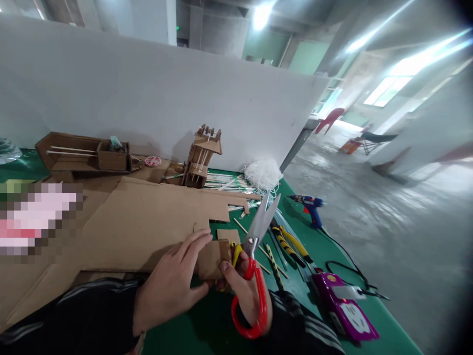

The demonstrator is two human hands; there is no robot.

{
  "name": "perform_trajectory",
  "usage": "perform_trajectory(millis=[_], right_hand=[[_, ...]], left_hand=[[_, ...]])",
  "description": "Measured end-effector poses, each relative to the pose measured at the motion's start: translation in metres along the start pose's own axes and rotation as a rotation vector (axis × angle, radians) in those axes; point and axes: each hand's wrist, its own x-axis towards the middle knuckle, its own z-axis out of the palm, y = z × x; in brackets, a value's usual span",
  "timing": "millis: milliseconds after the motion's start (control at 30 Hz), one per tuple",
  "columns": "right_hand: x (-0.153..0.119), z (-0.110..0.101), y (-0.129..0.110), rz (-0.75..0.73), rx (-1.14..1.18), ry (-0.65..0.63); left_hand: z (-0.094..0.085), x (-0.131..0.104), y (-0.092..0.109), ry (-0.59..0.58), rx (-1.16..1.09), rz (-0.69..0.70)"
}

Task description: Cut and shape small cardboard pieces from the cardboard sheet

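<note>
A small folded piece of brown cardboard (211, 260) is between my two hands. My left hand (173, 276) rests against its left side, the thumb below and the fingers stretched along the top edge. My right hand (242, 283) pinches its right edge between thumb and fingers. Red-handled scissors (254, 241) hang on my right hand, blades parted and pointing up and away. Something yellow (236, 254) shows beside my right fingers, partly hidden. Another small cardboard square (228, 236) lies just behind the held piece.
A large cardboard sheet (155, 212) covers the left of the green table (210, 320). Cardboard structures (201, 158), sticks and white string (263, 173) stand behind. Pliers (291, 244), a glue gun (312, 207) and a purple power strip (345, 308) lie right.
</note>
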Motion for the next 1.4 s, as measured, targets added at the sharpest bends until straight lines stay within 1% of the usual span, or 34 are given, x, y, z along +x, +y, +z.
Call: perform_trajectory(millis=[100, 167, 267, 433, 533, 600, 700, 833, 933, 1033, 1133, 1267, 1400], right_hand=[[-0.004, 0.003, -0.003, -0.023, 0.021, -0.022], [-0.006, 0.005, -0.004, -0.038, 0.015, -0.04], [-0.007, 0.005, -0.005, -0.049, -0.009, -0.048], [-0.008, 0.004, -0.007, -0.011, -0.074, -0.077], [-0.009, 0.004, -0.007, -0.026, -0.074, -0.045], [-0.009, 0.004, -0.006, -0.021, -0.065, -0.045], [-0.008, 0.005, -0.005, -0.013, -0.043, -0.064], [-0.006, 0.008, -0.005, 0.006, 0.013, -0.011], [-0.007, 0.009, -0.009, 0.0, 0.034, 0.02], [-0.009, 0.009, -0.016, -0.021, -0.017, 0.024], [-0.011, 0.009, -0.024, -0.033, -0.06, -0.02], [-0.011, 0.008, -0.03, -0.023, -0.137, -0.079], [-0.012, 0.007, -0.03, -0.122, -0.208, -0.146]], left_hand=[[0.001, -0.002, 0.002, -0.023, 0.109, 0.041], [0.002, -0.001, 0.001, -0.048, 0.143, 0.064], [0.002, 0.001, 0.0, -0.077, 0.14, 0.063], [-0.001, 0.001, 0.001, -0.101, 0.092, 0.016], [-0.003, 0.001, 0.002, -0.102, 0.084, 0.006], [-0.003, 0.001, 0.003, -0.097, 0.09, 0.006], [-0.002, 0.001, 0.002, -0.079, 0.106, 0.024], [-0.001, 0.0, 0.003, -0.005, 0.187, 0.058], [-0.007, 0.001, 0.005, 0.075, 0.305, 0.083], [-0.013, 0.001, 0.01, 0.105, 0.41, 0.095], [-0.014, -0.001, 0.011, 0.088, 0.465, 0.115], [-0.008, -0.003, 0.008, 0.024, 0.494, 0.128], [-0.005, -0.003, 0.006, -0.033, 0.513, 0.131]])
